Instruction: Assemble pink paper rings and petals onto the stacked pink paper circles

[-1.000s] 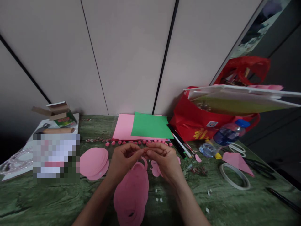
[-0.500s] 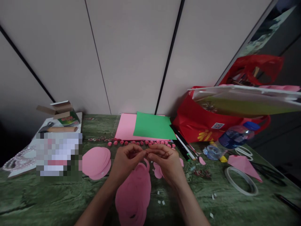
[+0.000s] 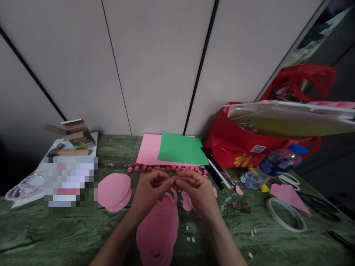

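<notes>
Pink cutouts (image 3: 158,232) lie just below the left hand (image 3: 146,188) and right hand (image 3: 201,188), each grip pinched together, any contents hidden.

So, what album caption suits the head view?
Left hand and right hand close together among pink cutouts on a green tabletop.

We look forward and down from a head-worn camera, near the tabletop (image 3: 69,232), facing pale upright panels (image 3: 158,66).
</notes>
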A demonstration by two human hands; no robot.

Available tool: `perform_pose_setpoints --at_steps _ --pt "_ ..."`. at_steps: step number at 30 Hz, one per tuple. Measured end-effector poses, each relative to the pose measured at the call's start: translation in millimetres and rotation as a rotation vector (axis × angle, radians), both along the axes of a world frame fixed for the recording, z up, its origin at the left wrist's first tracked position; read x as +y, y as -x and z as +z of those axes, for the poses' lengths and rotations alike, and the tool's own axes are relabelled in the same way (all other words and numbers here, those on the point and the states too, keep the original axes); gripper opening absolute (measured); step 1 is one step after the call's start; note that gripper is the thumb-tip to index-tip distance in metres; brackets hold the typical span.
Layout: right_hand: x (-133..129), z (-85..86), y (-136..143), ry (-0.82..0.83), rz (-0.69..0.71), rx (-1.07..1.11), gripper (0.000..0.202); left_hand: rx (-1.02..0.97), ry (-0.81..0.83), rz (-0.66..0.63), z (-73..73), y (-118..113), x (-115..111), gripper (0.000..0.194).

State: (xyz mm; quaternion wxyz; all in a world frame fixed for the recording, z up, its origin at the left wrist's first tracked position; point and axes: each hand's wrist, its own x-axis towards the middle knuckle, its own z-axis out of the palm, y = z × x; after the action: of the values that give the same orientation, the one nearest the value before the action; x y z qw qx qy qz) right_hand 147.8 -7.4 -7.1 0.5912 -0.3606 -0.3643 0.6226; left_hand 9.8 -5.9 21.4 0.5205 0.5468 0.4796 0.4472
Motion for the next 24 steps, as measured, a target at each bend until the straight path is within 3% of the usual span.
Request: perform_pose_setpoints --at_steps 10,19,24 --pt "0.9 -2.6 -0.7 -0.006 -0.011 -0.038 0.02 -0.023 0.035 -0.001 0.6 -1.0 0.1 0.018" --pt "4.1 -10.7 -2.1 0.033 -0.038 -0.022 0.024 -0.067 0.029 -0.036 -12.8 -1.8 2.8 0.018" --pt "2.1 -15.5 -2.1 0.061 -0.061 -0.028 0.026 -0.072 0.044 -0.027 -12.7 -5.3 1.7 0.019"
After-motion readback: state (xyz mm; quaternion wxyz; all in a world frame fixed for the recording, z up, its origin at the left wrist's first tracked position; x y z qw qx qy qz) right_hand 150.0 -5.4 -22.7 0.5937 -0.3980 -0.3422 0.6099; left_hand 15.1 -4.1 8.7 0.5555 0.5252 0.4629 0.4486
